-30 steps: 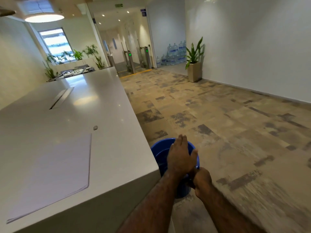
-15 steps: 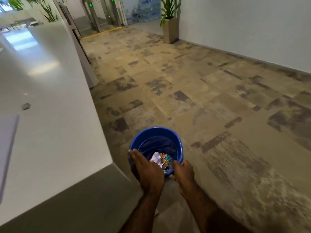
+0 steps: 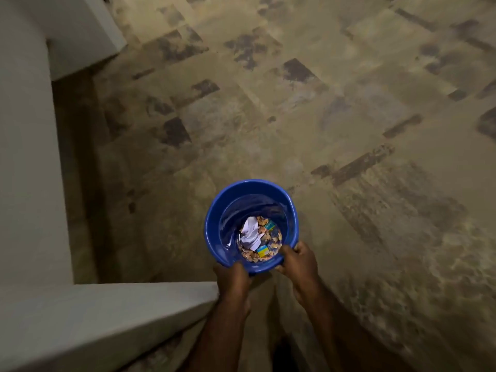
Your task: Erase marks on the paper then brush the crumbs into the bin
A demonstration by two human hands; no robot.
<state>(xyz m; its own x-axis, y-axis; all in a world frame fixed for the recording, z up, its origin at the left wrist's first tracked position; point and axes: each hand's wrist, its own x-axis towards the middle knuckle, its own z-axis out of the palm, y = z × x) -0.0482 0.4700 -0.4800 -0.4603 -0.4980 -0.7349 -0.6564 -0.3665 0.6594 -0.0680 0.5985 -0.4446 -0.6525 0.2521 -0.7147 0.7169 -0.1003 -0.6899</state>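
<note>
A round blue bin (image 3: 228,202) stands on the patterned floor, seen from straight above. Inside it lie a crumpled white paper (image 3: 249,232) and small coloured scraps. My left hand (image 3: 233,277) curls over the near rim on the left. My right hand (image 3: 299,261) grips the near rim on the right, fingers hooked over the edge. Both forearms reach down from the bottom of the view. The paper with the marks is out of sight.
The white counter's end (image 3: 26,157) rises along the left, and its front edge (image 3: 107,312) runs across the bottom left beside my left arm. Beige and grey carpet tiles (image 3: 349,130) spread to the right and beyond the bin.
My view has tilted from the counter and hallway down onto the bin. Both hands moved from hovering over the bin to gripping its near rim.
</note>
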